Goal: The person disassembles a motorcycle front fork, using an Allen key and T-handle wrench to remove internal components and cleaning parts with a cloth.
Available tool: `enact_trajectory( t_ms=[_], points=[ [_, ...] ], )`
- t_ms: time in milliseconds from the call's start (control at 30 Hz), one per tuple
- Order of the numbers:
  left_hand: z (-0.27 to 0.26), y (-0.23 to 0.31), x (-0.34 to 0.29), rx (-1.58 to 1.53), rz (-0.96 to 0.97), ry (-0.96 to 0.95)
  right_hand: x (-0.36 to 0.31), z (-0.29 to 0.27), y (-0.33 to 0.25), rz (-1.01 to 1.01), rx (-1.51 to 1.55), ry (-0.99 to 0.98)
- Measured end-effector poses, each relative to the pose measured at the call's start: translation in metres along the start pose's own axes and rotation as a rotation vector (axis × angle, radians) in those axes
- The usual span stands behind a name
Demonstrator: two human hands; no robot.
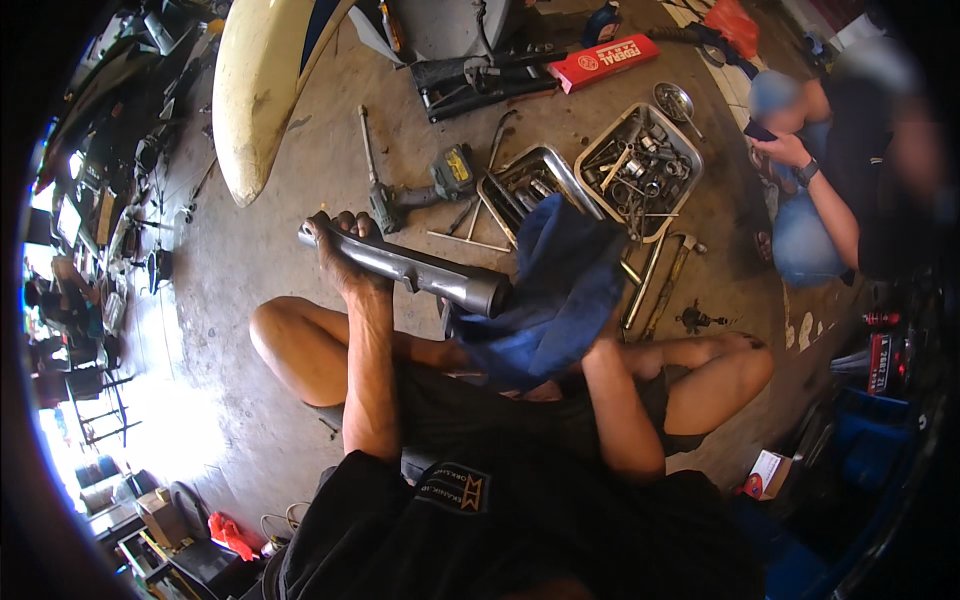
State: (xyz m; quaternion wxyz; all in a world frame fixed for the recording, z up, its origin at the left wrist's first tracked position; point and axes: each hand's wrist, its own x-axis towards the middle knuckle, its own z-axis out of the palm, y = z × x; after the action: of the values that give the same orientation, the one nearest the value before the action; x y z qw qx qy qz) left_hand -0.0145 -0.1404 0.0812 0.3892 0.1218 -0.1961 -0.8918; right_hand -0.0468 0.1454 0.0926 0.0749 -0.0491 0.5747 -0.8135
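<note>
My left hand (350, 255) is wrapped round the narrower left end of a dark grey metal fork tube (420, 272). The tube slants down to the right, held above my crossed legs, and its wide open end reaches the blue cloth (545, 290). My right hand (603, 345) is closed in that cloth, bunched up beside the tube's wide end. Folds of cloth hide most of the right fingers. Beyond the tube, a cordless impact wrench (440, 180) with a long socket extension (367, 140) lies on the floor.
Two metal trays, one with loose parts (640, 170) and one partly behind the cloth (545, 155), sit ahead. A hammer (672, 280) lies right of them. A red box (605, 63) and a cream panel (255, 100) are farther off. Another person (840, 190) crouches at right.
</note>
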Motion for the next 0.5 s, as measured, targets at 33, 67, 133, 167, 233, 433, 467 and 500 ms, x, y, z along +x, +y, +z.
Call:
enact_trajectory(
  t_ms=[33, 67, 133, 167, 233, 433, 467, 500],
  points=[
    [-0.001, -0.003, 0.0, 0.004, -0.001, 0.02, -0.001, -0.004, -0.004, -0.036, -0.031, 0.003],
    [-0.001, -0.006, 0.0, 0.009, 0.0, 0.039, -0.005, -0.005, -0.008, -0.081, -0.076, -0.003],
    [0.004, -0.02, -0.005, 0.033, -0.021, 0.104, -0.014, 0.006, -0.019, -0.221, -0.232, -0.019],
    [0.008, -0.023, -0.012, 0.066, -0.018, 0.159, -0.018, 0.018, -0.018, -0.266, -0.307, -0.043],
    [0.022, -0.033, -0.032, 0.027, -0.03, 0.139, -0.026, 0.038, -0.017, -0.311, -0.474, -0.045],
    [0.05, -0.028, -0.042, 0.086, -0.121, 0.149, -0.017, -0.019, 0.027, 0.175, -0.375, 0.23],
    [0.056, -0.026, -0.048, 0.139, -0.125, 0.225, -0.017, -0.01, 0.018, 0.122, -0.39, 0.208],
    [0.057, -0.022, -0.05, 0.18, -0.13, 0.164, -0.018, -0.002, 0.004, 0.068, -0.403, 0.19]
  ],
)
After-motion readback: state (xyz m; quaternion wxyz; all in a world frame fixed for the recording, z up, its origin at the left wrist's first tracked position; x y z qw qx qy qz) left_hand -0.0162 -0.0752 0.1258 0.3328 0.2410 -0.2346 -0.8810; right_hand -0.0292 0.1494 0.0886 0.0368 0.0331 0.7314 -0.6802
